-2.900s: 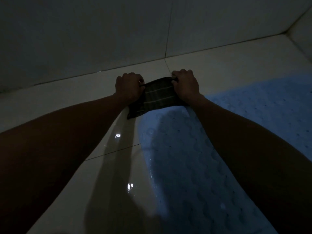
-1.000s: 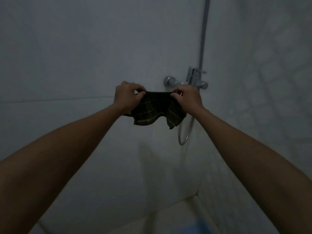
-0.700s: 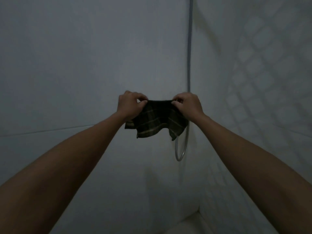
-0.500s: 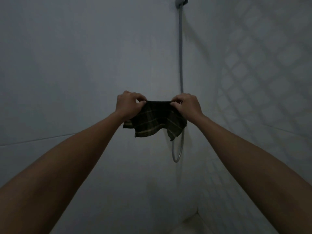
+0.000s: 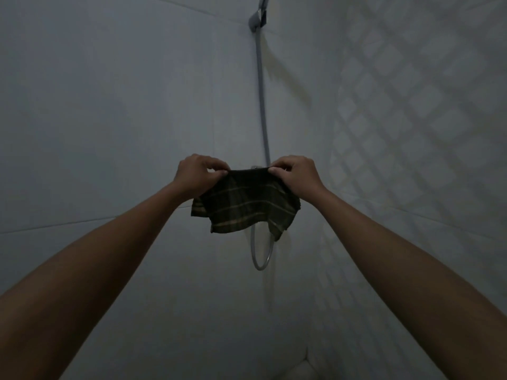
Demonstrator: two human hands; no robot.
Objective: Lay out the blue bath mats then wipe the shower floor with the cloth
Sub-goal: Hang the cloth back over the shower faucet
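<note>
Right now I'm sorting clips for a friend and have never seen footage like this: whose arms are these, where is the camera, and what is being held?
No machine here: a person wears one wide-angle camera on the head, so you see their own two bare arms reaching forward. The left hand and the right hand each pinch a top corner of a dark checked cloth, which hangs loose between them in the air. Behind it is a dim shower corner: a grey hose runs down the wall and loops below the cloth. Only a sliver of floor shows at the bottom; no bath mat is in view.
</note>
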